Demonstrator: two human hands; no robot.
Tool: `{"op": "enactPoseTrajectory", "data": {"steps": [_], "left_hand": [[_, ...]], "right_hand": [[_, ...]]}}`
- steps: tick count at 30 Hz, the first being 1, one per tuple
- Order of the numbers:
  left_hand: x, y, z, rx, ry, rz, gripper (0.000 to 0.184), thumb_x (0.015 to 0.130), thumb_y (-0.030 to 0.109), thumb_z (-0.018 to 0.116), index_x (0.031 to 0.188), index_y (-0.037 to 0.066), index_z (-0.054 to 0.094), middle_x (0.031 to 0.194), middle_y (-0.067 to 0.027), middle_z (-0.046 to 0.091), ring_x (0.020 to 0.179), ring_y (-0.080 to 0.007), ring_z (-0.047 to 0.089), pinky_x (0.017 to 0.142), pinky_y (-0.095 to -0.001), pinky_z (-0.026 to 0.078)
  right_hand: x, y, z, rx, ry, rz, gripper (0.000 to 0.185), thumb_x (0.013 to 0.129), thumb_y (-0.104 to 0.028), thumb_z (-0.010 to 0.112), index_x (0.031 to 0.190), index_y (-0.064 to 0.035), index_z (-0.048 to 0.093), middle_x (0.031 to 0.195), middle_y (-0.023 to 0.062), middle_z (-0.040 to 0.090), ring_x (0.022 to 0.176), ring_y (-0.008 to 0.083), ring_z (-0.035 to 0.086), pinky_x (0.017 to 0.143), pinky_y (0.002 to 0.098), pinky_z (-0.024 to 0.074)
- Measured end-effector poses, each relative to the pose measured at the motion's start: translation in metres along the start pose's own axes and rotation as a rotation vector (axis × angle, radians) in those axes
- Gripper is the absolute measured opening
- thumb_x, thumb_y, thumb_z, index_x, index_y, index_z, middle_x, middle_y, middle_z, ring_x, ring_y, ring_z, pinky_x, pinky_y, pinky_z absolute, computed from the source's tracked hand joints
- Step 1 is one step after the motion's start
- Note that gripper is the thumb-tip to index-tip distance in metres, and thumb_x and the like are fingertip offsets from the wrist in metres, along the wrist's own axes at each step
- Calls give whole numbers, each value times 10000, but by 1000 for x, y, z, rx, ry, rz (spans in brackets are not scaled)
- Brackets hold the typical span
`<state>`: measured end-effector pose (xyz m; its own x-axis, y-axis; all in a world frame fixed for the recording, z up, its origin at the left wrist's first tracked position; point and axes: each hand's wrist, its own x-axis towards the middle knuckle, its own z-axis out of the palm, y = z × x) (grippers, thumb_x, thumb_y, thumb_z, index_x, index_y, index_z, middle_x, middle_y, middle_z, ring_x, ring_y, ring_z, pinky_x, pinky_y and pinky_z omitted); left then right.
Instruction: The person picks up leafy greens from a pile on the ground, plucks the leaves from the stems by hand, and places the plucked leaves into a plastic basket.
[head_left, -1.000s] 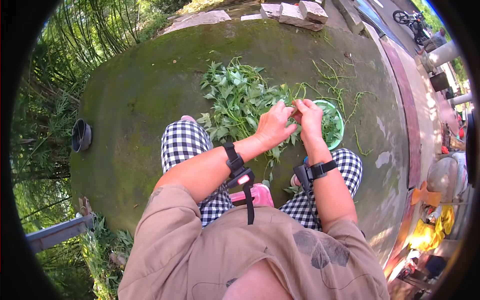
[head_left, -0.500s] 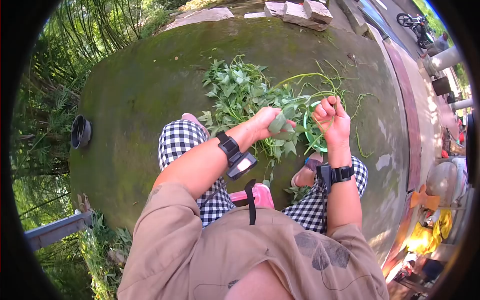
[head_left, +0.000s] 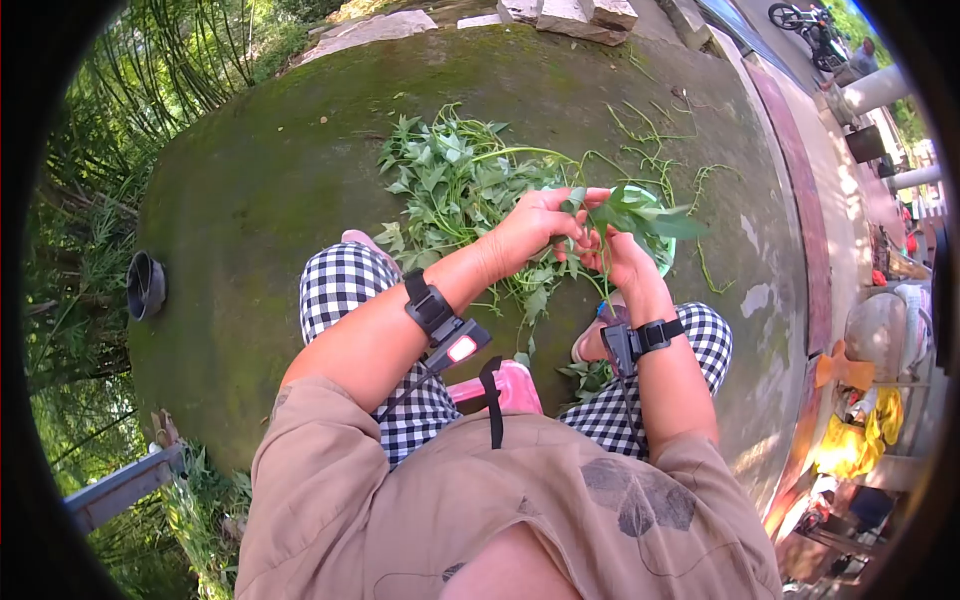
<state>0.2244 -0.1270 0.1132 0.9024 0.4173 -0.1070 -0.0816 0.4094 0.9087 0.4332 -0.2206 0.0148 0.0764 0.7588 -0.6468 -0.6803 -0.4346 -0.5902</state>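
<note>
My left hand (head_left: 545, 225) is closed around a leafy green stem, its fingertips meeting those of my right hand (head_left: 625, 260). My right hand is pinched on the same greens, and a bunch of leaves (head_left: 640, 215) sticks out to the right above it. Behind and left of my hands lies a large heap of leafy vines (head_left: 450, 175) on the ground. A light green basin (head_left: 668, 262) sits just beyond my right hand, partly covered by the leaves. The exact grip of the fingers is partly hidden.
Stripped thin stems (head_left: 655, 150) are scattered on the mossy concrete (head_left: 250, 200) to the right of the heap. A pink stool (head_left: 515, 390) is between my legs. A dark bucket (head_left: 146, 285) stands far left, and stone blocks (head_left: 585, 18) lie at the back.
My hands have come together; my right hand moved left and down from a raised position with a long stem. A leafy bunch now extends over the basin. The view shifted slightly.
</note>
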Motion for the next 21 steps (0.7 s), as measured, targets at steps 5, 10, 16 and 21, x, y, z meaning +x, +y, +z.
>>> {"op": "enactPoseTrajectory", "data": {"steps": [5, 10, 16, 21], "left_hand": [[0, -5, 2, 93, -16, 50, 611, 753, 16, 521, 1363, 44, 505, 926, -77, 679, 809, -122, 641, 626, -242, 516], [-2, -7, 6, 105, 9, 54, 584, 737, 9, 516, 1320, 34, 547, 1000, -100, 668, 820, -131, 645, 623, -246, 518], [-4, -8, 6, 97, -10, 53, 566, 727, 19, 524, 1291, 9, 563, 1100, -121, 644, 856, -153, 646, 625, -240, 515], [-4, -13, -4, 122, -24, 12, 485, 809, 165, 552, 1267, 12, 581, 1049, -96, 665, 889, -157, 635, 657, -259, 508]], "right_hand": [[21, 18, -31, -3, -77, -81, 229, 949, -354, 543, 1022, -143, 590, 899, 46, 635, 769, 176, 599, 648, 335, 447], [0, 7, -6, -54, -89, -100, 236, 922, -345, 586, 1039, -142, 600, 943, 34, 634, 770, 144, 581, 632, 329, 439], [-37, -9, 37, -30, -65, -178, 231, 916, -299, 603, 1001, -86, 631, 901, 44, 645, 710, 132, 565, 565, 283, 438], [-26, -8, 31, 44, -24, -263, 236, 941, -240, 575, 971, -10, 620, 717, 46, 613, 609, 150, 571, 567, 274, 447]]}}
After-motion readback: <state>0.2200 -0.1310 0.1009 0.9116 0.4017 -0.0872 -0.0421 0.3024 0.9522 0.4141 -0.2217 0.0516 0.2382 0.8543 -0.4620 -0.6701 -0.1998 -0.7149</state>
